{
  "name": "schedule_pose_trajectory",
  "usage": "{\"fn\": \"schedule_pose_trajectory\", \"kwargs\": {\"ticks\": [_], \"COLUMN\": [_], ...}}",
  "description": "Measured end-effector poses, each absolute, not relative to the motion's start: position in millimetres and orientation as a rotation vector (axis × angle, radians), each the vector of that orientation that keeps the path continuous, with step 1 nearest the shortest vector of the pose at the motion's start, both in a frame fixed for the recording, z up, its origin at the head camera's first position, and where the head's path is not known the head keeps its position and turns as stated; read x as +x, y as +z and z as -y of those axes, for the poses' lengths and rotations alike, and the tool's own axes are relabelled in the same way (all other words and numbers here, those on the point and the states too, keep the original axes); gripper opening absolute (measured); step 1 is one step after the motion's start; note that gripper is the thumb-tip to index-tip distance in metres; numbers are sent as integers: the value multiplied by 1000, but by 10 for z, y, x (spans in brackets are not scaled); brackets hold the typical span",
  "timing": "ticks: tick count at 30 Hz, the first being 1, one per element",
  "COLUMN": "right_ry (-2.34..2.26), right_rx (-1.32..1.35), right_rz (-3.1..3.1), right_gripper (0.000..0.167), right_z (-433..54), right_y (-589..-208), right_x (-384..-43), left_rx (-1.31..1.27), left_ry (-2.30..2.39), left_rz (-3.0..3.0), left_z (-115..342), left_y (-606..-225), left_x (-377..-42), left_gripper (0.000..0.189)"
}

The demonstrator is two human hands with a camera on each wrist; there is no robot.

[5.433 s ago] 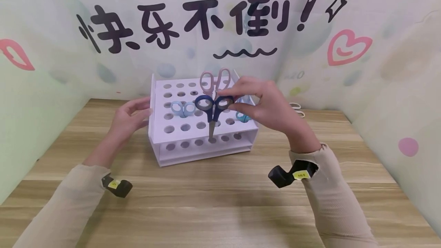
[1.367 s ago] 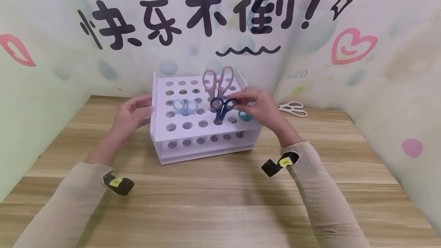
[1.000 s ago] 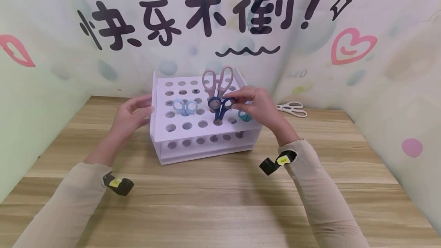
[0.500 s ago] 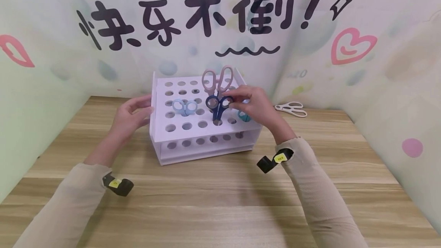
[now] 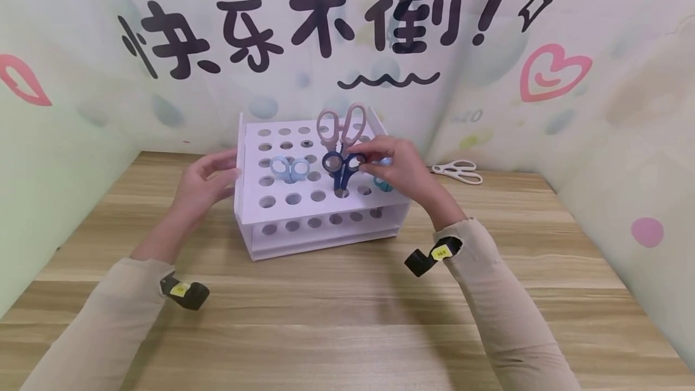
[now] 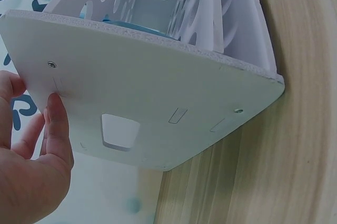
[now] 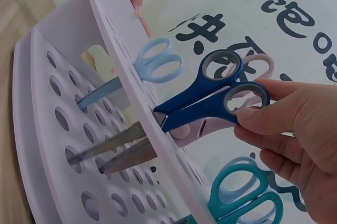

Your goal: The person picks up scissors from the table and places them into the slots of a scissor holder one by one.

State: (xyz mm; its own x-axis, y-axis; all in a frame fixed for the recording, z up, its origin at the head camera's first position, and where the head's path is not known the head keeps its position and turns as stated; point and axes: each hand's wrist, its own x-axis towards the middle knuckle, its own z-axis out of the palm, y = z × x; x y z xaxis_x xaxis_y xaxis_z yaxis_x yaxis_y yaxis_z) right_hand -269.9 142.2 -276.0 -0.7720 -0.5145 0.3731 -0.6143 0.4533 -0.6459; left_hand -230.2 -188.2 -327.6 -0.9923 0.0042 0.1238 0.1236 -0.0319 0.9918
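My right hand point(image 5: 399, 165) pinches one handle ring of the dark blue scissors point(image 7: 210, 90) between thumb and fingers. Their blades point down through a front-row hole of the white holed rack point(image 5: 304, 213), and the tip reaches the lower holed shelf in the right wrist view. At the rack's left side panel point(image 6: 126, 87), the fingertips of my left hand point(image 5: 198, 183) touch the outer face. Pink scissors point(image 5: 341, 128) stand just behind the dark blue pair. Light blue scissors point(image 5: 290, 169) stand to the left, and teal scissors point(image 7: 245, 195) to the right, partly hidden by my right hand in the head view.
White-handled scissors point(image 5: 458, 171) lie on the wooden table point(image 5: 304, 330) at the back right, beyond the rack. Behind the rack hangs a printed cloth backdrop point(image 5: 304, 86) with large dark lettering, and cloth walls close both sides.
The dark blue scissors were higher, blades showing in front of the rack; now the blades are down in a hole. Over the last second, handles and right hand tilt slightly left. Left hand stays.
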Motion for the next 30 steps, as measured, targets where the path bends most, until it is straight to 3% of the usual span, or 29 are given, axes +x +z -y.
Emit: {"fn": "schedule_pose_trajectory", "kwargs": {"ticks": [30], "right_ry": [1220], "right_rx": [1025], "right_rz": [2617], "right_gripper": [36], "right_z": [-1442], "right_y": [-2782], "right_x": [-2770], "left_rx": [-139], "left_ry": [-2192], "left_rz": [2124], "left_z": [1885], "left_y": [-3265], "left_x": [-2284], "left_gripper": [47]}}
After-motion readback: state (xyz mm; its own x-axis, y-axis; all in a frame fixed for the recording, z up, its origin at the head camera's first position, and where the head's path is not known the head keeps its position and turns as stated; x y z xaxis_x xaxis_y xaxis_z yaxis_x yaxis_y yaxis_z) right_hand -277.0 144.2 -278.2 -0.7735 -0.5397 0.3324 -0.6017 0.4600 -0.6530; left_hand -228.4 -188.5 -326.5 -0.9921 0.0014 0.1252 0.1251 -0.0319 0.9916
